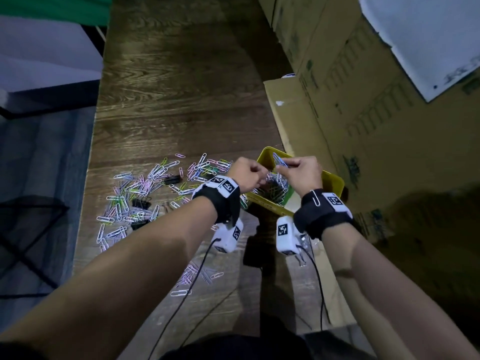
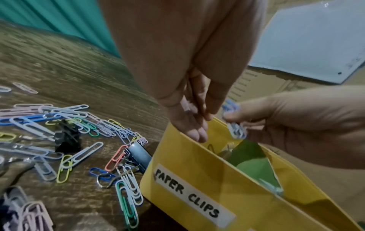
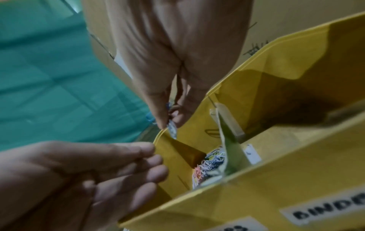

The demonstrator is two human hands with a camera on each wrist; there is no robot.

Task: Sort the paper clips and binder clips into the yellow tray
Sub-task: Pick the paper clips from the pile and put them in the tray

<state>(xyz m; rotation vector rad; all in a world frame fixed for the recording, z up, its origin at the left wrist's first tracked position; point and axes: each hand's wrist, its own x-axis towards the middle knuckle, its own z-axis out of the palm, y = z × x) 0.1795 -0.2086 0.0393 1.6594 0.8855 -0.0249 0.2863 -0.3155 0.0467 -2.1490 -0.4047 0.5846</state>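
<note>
A yellow tray (image 1: 268, 202) stands on the wooden table, with a "PAPER CLIPS" label (image 2: 187, 195) and a green divider (image 3: 233, 156). Its paper clip compartment holds several coloured clips (image 1: 276, 188). Over that compartment my right hand (image 1: 285, 165) pinches a small bunch of light blue paper clips (image 2: 235, 128) between thumb and fingers. Beside it, my left hand (image 1: 259, 181) hovers at the tray's left rim with loosely curled fingers (image 2: 197, 132) and holds nothing. Loose paper clips (image 1: 145, 193) and black binder clips (image 1: 172, 179) lie scattered left of the tray.
Cardboard boxes (image 1: 363, 113) wall in the table's right side, right behind the tray. More clips (image 1: 197, 276) lie near the front under my left forearm. A silver clip (image 1: 315, 197) hangs on my right wristband. The table's left edge (image 1: 88, 178) drops to the floor.
</note>
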